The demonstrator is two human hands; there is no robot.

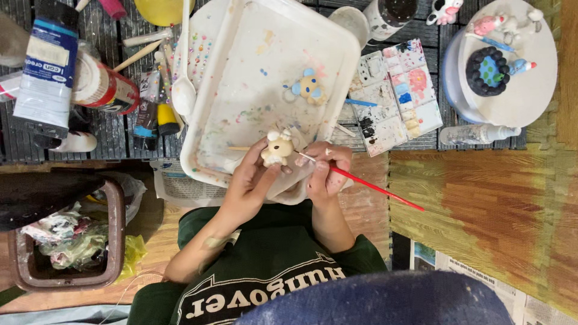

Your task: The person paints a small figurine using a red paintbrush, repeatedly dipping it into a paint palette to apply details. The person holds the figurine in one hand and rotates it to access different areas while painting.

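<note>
Holding a small cream figurine point(277, 150) over the near edge of the white tray point(211, 129), the left hand point(250, 183) wraps its base; it looks light, rigid and chippable, best gripped low, off wet paint. The right hand point(325, 171) pinches a red brush point(373, 188), tip at the figurine. Farther in lie a blue-eared figure point(308, 87) and a palette point(394, 93)

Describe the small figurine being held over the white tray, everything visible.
The figurine is a small cream-coloured animal shape with two pale rounded ears on top, matte like clay or plaster. The left hand grips it from below, over the near edge of the white tray. The right hand holds a red-handled brush, tip at its side. Finer details are too small to tell.
</note>
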